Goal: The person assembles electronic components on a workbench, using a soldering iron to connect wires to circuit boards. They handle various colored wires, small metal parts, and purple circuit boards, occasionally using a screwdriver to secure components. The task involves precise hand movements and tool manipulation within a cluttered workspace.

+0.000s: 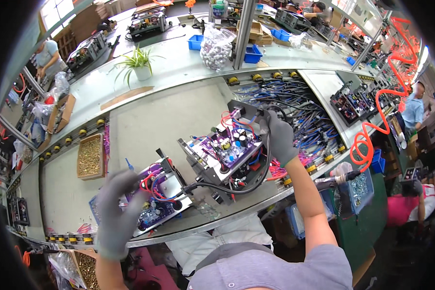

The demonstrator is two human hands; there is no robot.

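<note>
My right hand (279, 137), in a grey glove, is closed round a black cable (263, 176) beside the dark end plate (245, 110) of an open electronic unit (232, 145). The unit carries a purple circuit board, red and blue wires and metal plates. From my hand the cable curves down and left along the unit's near side. A second unit (159, 210) with a similar purple board lies to the left. My left hand (116, 212), gloved too and smeared by motion, is raised beside that second unit, fingers apart, with nothing seen in it.
A box of small brass-coloured parts (90, 157) stands at the left. Many blue and black cables (299, 111) lie on the right. An orange coiled hose (362, 145) hangs by a power driver (340, 178). Across the line stand a potted plant (142, 71) and a bag (216, 48).
</note>
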